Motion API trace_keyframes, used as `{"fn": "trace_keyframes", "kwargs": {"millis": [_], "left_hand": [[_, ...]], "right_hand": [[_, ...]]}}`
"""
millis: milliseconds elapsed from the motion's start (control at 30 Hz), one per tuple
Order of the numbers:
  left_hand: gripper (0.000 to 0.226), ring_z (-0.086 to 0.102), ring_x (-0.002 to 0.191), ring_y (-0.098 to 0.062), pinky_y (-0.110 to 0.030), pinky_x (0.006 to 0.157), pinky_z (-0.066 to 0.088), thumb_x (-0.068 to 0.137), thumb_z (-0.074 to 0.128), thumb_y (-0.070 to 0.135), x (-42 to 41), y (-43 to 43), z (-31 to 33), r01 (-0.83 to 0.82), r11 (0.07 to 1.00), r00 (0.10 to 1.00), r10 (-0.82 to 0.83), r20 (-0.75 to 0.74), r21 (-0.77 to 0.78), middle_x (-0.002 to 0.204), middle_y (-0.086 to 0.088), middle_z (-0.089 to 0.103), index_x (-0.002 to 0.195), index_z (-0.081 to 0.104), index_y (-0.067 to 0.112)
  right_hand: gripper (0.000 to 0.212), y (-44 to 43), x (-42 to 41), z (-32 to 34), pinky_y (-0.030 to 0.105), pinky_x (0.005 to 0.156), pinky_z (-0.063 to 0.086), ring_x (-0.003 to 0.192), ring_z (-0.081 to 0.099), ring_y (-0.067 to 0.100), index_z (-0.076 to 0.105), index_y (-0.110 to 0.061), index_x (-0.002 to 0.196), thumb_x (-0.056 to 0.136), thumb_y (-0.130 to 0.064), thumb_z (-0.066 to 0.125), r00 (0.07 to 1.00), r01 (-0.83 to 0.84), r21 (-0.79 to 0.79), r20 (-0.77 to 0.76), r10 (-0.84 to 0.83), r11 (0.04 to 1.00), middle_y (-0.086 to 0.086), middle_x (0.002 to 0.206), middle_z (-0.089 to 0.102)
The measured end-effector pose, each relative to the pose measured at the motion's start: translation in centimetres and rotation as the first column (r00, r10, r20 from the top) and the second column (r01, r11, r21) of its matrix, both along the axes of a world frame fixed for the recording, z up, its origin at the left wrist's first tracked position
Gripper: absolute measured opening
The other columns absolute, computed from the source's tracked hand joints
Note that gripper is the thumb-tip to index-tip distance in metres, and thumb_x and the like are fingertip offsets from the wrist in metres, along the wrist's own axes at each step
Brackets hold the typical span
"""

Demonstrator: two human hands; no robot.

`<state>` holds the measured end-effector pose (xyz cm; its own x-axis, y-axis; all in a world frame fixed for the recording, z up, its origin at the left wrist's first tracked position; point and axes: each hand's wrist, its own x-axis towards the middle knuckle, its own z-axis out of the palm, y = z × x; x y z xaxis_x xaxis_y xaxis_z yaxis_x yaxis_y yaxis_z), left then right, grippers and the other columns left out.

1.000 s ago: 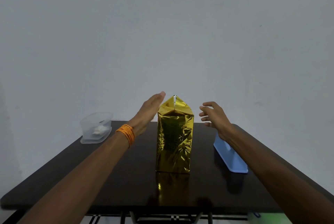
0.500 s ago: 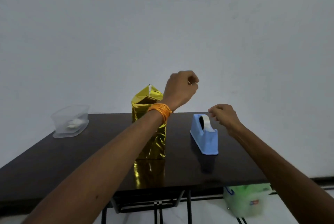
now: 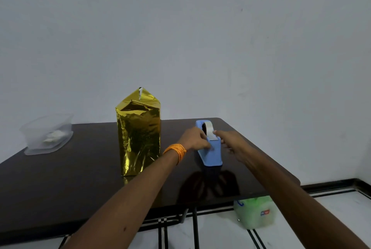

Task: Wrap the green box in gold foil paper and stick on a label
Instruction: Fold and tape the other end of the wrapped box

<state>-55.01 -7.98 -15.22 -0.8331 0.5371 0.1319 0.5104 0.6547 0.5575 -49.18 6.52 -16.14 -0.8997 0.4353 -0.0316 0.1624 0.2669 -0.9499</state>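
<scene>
Foil-wrapped box (image 3: 139, 134): stands upright at the middle of the surface (image 3: 80, 178), covered in gold foil paper on every side in view. The top flaps meet in a peak with a thin silver edge.
Tape dispenser (image 3: 211, 154): blue, on the surface just right of the box and apart from it, its narrow end towards the near edge.
Tape roll (image 3: 207, 130): seated in the far end of the dispenser, with a strip running along the top.
Left hand (image 3: 195, 139): fingers curled over the dispenser's left side, gripping it. An orange wristband (image 3: 176, 151) sits on the wrist.
Right hand (image 3: 230, 142): against the dispenser's right side, forefinger tip touching the strip. Whether the fingers pinch the tape cannot be told.
Clear plastic tub (image 3: 47, 134): far left on the surface, well apart from the box, with something white inside.
Floor: a pale green container (image 3: 254, 211) stands below the near right corner of the surface.
</scene>
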Motion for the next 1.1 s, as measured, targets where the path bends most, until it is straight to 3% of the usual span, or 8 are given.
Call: {"fn": "trace_keyframes", "kwargs": {"millis": [67,167,267,533,667,800,933,1100], "left_hand": [[0.032,0.054,0.07,-0.02,-0.033,0.062,0.043,0.077,0.08,0.034,-0.2,0.3,-0.7,0.016,1.0,1.0,-0.016,0.017,-0.017,0.071,-0.004,0.057,0.065,0.059,0.013],[0.045,0.047,0.064,-0.019,-0.027,0.054,0.033,0.078,0.081,0.037,-0.6,0.3,-1.6,0.0,0.999,0.999,0.001,-0.042,0.041,0.064,-0.002,0.05,0.057,0.047,0.016],[0.033,0.054,0.07,-0.019,-0.031,0.061,0.047,0.076,0.083,0.036,-0.9,0.3,-2.0,0.005,0.995,1.0,-0.002,-0.026,0.1,0.076,-0.004,0.06,0.07,0.059,0.014],[0.041,0.063,0.079,-0.022,-0.03,0.067,0.049,0.073,0.085,0.038,-1.0,0.5,-2.5,-0.024,0.993,1.0,0.026,-0.017,0.119,0.1,-0.012,0.072,0.097,0.071,0.007],[0.049,0.067,0.09,-0.025,-0.029,0.069,0.049,0.073,0.085,0.041,-1.0,0.7,-2.7,-0.04,0.993,0.999,0.043,-0.023,0.11,0.103,-0.01,0.071,0.104,0.071,0.007],[0.045,0.062,0.078,-0.021,-0.025,0.061,0.043,0.074,0.084,0.039,-0.8,0.7,-3.0,-0.046,0.991,0.998,0.049,-0.024,0.125,0.099,-0.012,0.071,0.1,0.071,0.005],[0.032,0.059,0.073,-0.02,-0.027,0.06,0.046,0.072,0.086,0.037,-0.8,0.7,-3.3,-0.034,0.987,0.998,0.043,-0.05,0.16,0.09,-0.01,0.07,0.081,0.066,0.014],[0.033,0.063,0.077,-0.023,-0.034,0.067,0.056,0.073,0.085,0.036,-1.0,0.8,-3.3,-0.012,0.987,0.998,0.023,-0.063,0.16,0.093,-0.012,0.071,0.083,0.066,0.012]], "right_hand": [[0.023,-0.4,-0.4,-0.1,0.025,0.054,0.034,0.062,0.049,0.013,0.069,-0.001,0.101,0.094,-0.023,0.064,1.0,0.015,-0.052,-0.013,-0.016,0.999,0.005,0.078,0.059],[0.012,-0.7,-0.6,0.3,0.02,0.045,0.039,0.061,0.054,0.014,0.063,-0.004,0.083,0.093,-0.01,0.064,1.0,0.008,-0.152,-0.011,-0.009,0.988,0.007,0.076,0.061],[0.017,-0.6,-0.9,0.5,0.015,0.033,0.034,0.057,0.05,0.013,0.06,-0.006,0.074,0.089,-0.003,0.067,1.0,0.021,-0.156,0.01,-0.02,0.988,0.006,0.072,0.059],[0.029,-1.2,-1.7,1.6,0.024,0.05,0.036,0.056,0.048,0.011,0.061,-0.01,0.061,0.086,-0.014,0.075,0.991,0.113,0.099,-0.076,-0.106,0.989,0.002,0.064,0.057],[0.023,-1.5,-0.9,1.8,0.02,0.047,0.037,0.053,0.054,0.006,0.068,-0.01,0.064,0.085,-0.015,0.077,0.984,0.147,0.099,-0.113,-0.135,0.984,0.003,0.071,0.067],[0.021,-1.7,1.7,1.1,0.013,0.034,0.032,0.028,0.043,-0.002,0.067,-0.004,0.066,0.085,-0.005,0.075,0.979,0.101,-0.049,-0.17,-0.108,0.994,0.005,0.066,0.064],[0.019,-2.0,3.0,-0.8,0.013,0.033,0.033,0.028,0.043,-0.001,0.065,0.0,0.069,0.086,-0.004,0.073,0.98,0.096,-0.128,-0.161,-0.116,0.987,0.003,0.058,0.053],[0.016,-1.8,3.0,-1.8,0.012,0.032,0.032,0.027,0.043,-0.001,0.068,0.006,0.08,0.088,-0.007,0.073,0.98,0.106,-0.15,-0.152,-0.128,0.983,0.005,0.057,0.053]]}}
